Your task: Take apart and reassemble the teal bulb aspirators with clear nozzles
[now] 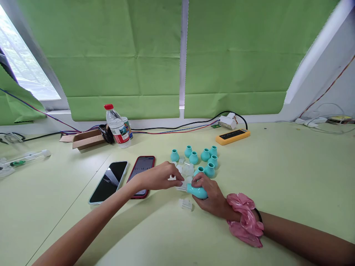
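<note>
My right hand is wrapped round a turquoise bulb-shaped piece, which lies on its side with its neck pointing left. At that neck, my left hand pinches a translucent plastic piece between thumb and fingers. The two pieces meet end to end; how deep one sits in the other cannot be seen. Just beyond my hands stand several more turquoise bulbs, necks upward. Loose translucent pieces lie among them, and another translucent piece rests nearer to me.
A red-cased phone showing a timer lies partly under my left forearm, beside a dark-screened phone. Behind them stand a water bottle and an open cardboard box. An orange power strip lies back right, with cables along the wall.
</note>
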Motion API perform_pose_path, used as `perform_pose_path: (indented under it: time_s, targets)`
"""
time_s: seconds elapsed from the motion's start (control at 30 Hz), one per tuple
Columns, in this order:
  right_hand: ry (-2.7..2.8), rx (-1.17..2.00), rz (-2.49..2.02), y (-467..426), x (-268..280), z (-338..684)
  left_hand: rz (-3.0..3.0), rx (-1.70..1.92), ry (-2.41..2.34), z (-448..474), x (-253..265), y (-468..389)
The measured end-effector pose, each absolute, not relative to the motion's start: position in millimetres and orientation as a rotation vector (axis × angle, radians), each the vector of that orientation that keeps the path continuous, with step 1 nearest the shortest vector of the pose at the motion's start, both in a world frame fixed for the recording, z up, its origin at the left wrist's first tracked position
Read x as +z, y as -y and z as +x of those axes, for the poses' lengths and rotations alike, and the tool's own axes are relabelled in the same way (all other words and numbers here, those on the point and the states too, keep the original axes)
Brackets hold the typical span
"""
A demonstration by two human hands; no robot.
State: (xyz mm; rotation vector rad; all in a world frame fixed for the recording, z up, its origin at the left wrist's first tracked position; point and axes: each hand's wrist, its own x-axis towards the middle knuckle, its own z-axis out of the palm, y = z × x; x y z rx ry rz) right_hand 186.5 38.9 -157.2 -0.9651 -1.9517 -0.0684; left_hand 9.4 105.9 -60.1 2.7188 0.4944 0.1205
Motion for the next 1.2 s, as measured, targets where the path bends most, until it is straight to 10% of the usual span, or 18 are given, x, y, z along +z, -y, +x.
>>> perform_pose_path:
  time_s: [1.2]
  targets:
    - [2.136,-0.384,-0.857,-39,-166,189,2.699,-0.035,-0.418,12,-71,-103]
